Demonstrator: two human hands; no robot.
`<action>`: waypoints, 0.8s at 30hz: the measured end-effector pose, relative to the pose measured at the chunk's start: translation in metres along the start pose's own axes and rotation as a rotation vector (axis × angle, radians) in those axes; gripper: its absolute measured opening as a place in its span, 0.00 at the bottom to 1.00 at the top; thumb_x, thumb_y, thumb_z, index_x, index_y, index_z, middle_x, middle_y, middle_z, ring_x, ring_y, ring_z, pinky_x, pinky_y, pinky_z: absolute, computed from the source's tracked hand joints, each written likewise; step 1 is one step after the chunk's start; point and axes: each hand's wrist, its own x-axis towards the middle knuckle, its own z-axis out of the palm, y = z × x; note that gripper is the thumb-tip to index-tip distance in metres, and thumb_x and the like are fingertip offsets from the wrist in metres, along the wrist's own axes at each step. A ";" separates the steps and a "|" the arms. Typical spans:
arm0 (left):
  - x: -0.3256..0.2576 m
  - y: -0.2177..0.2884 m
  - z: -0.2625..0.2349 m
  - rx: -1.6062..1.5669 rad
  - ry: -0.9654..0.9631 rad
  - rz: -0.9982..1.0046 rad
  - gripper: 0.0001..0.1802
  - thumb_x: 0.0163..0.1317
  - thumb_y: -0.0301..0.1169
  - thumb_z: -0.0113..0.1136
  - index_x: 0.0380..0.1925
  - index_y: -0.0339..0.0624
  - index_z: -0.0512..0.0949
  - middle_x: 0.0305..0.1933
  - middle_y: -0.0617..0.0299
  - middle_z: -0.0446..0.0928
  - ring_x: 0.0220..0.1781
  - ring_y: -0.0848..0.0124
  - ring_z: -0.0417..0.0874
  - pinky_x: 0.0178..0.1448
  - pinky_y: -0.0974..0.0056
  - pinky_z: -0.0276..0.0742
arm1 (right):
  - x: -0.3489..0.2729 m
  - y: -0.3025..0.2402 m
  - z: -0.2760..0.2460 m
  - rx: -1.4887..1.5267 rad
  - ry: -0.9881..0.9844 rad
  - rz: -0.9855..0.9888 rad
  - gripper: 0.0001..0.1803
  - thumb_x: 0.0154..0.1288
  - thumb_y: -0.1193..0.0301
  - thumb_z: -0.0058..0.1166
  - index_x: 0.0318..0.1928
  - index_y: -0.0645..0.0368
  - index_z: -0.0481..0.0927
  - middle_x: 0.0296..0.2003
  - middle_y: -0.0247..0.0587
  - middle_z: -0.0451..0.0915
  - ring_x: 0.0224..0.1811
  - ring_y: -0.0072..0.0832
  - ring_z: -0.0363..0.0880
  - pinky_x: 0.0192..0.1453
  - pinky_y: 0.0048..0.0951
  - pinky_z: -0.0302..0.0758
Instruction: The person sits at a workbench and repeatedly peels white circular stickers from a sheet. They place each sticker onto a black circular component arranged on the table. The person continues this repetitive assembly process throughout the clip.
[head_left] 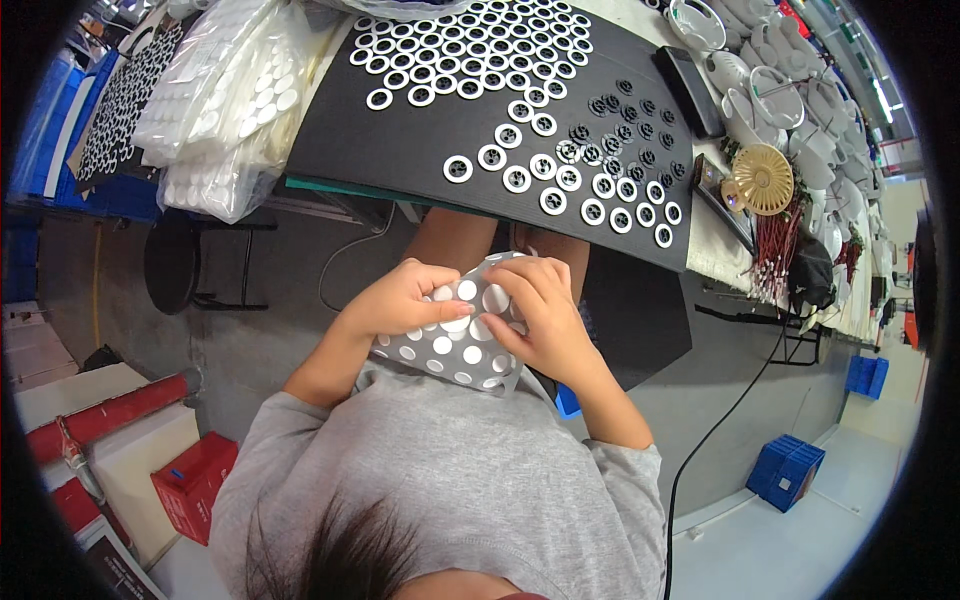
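The left hand [408,297] and the right hand [545,312] are both clamped on a gray sheet [456,352] with white dots [472,354], outside the black board's [390,150] near edge.

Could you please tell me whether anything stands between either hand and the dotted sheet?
Nothing visible does: the left hand and the right hand are both directly on the sheet. The black board lies beyond, apart from both hands.

There's open room on the black board [375,148], near left — white rings [475,47] crowd beyond, plastic bags [215,105] block its left side.
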 end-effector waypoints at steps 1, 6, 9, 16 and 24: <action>0.000 0.001 0.000 -0.001 0.005 0.001 0.12 0.55 0.35 0.60 0.24 0.36 0.76 0.15 0.71 0.70 0.19 0.87 0.65 0.21 0.76 0.58 | 0.000 -0.001 -0.001 0.028 0.006 0.016 0.24 0.44 0.71 0.62 0.45 0.59 0.71 0.43 0.39 0.73 0.47 0.36 0.68 0.52 0.35 0.59; 0.000 0.000 -0.001 0.068 0.010 0.013 0.14 0.55 0.36 0.59 0.20 0.36 0.75 0.12 0.69 0.70 0.17 0.86 0.65 0.20 0.74 0.59 | -0.002 0.001 0.002 0.149 -0.011 0.081 0.23 0.46 0.72 0.61 0.45 0.60 0.71 0.43 0.40 0.73 0.45 0.36 0.69 0.54 0.34 0.58; 0.000 0.004 0.000 0.179 -0.004 0.000 0.16 0.55 0.37 0.59 0.17 0.36 0.74 0.12 0.66 0.71 0.15 0.83 0.66 0.20 0.72 0.60 | -0.005 0.004 0.001 0.189 -0.111 0.125 0.21 0.48 0.73 0.60 0.44 0.61 0.72 0.40 0.41 0.75 0.43 0.35 0.71 0.52 0.34 0.62; 0.001 0.007 0.001 0.339 -0.032 -0.018 0.14 0.52 0.36 0.61 0.21 0.36 0.72 0.18 0.62 0.72 0.21 0.75 0.72 0.25 0.69 0.64 | -0.013 -0.003 0.002 0.407 -0.089 0.396 0.15 0.52 0.74 0.58 0.41 0.61 0.72 0.33 0.42 0.78 0.37 0.33 0.77 0.40 0.30 0.74; 0.008 0.005 0.006 0.323 -0.004 0.245 0.17 0.51 0.36 0.60 0.40 0.40 0.74 0.43 0.57 0.73 0.48 0.63 0.74 0.48 0.63 0.69 | -0.016 -0.003 0.001 0.498 -0.090 0.389 0.11 0.56 0.75 0.55 0.39 0.62 0.70 0.32 0.44 0.79 0.35 0.30 0.81 0.37 0.26 0.76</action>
